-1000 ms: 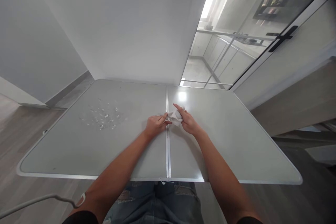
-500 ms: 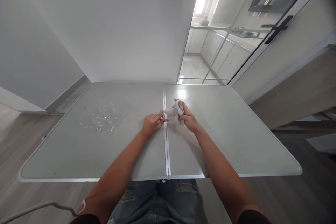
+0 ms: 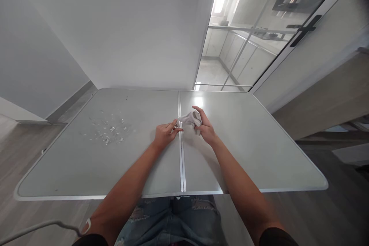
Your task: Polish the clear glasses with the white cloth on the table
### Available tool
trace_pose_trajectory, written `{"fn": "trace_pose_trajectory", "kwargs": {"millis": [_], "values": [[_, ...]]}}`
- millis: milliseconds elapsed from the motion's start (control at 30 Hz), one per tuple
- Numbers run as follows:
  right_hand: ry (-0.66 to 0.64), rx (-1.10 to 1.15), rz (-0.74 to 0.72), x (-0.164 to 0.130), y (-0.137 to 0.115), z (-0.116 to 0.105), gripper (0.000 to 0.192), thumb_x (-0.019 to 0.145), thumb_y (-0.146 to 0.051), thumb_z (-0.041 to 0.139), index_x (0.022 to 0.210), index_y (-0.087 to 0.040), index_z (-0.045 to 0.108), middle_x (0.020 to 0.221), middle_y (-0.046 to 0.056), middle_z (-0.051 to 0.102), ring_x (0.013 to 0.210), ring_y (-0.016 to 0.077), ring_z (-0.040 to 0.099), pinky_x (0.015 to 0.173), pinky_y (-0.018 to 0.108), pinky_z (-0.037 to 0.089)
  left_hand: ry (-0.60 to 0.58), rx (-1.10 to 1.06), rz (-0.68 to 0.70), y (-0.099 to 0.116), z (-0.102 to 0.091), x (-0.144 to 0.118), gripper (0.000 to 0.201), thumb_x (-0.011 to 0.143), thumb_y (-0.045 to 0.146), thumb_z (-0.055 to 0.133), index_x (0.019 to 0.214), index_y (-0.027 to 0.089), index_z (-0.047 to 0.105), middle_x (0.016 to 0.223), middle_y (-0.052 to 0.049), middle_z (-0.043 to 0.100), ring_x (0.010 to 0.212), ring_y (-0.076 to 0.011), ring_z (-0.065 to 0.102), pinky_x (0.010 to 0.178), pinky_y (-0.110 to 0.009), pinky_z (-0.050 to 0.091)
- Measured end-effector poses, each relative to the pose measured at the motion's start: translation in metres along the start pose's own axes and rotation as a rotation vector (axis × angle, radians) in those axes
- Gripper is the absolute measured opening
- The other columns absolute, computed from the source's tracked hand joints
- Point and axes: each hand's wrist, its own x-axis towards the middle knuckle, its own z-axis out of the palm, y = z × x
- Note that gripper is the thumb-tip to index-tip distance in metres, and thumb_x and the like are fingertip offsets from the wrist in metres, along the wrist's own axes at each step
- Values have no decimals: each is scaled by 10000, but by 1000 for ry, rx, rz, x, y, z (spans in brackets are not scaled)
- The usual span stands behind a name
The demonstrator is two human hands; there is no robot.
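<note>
Fingertips of the left hand (image 3: 165, 133) pinch one end of a crumpled white cloth (image 3: 192, 120); the right hand (image 3: 205, 128) grips its bunched part, above the table's centre seam (image 3: 180, 153), with spilled water (image 3: 106, 130) well to the left

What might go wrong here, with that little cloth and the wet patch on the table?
The water drops sit left of both hands, apart from the cloth, and might spread toward the table edge. The left hand pinches only a corner while the right hand holds the bunch; that corner may slip free.
</note>
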Motion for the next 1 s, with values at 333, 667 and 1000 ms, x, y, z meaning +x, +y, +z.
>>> {"fn": "trace_pose_trajectory", "kwargs": {"millis": [333, 667, 1000], "values": [[-93, -228, -64, -1, 0, -8, 469, 776, -102, 485, 1222, -237, 443, 763, -21, 472, 671, 156, 407, 647, 291, 363, -47, -79, -13, 5, -6, 2, 371, 889, 503, 667, 1135, 230, 719, 651, 14, 713, 511, -90, 589, 553, -222, 400], [-152, 52, 12, -2, -6, -4, 588, 805, -190, 520, 1357, -281, 340, 754, -44, 415, 622, 135, 376, 579, 266, 328, -48, -92, -2, 10, -8, 3, 390, 902, 519, 643, 1145, 222, 711, 629, 18, 694, 504, -87, 569, 556, -218, 390], [152, -72, -114, 2, 15, 14, 215, 817, -159, 514, 874, -251, 328, 802, -31, 342, 691, 133, 329, 620, 259, 320, -36, -127, -47, 4, -9, 3, 374, 863, 487, 704, 1115, 211, 725, 653, 20, 705, 508, -83, 570, 550, -216, 389]]}}
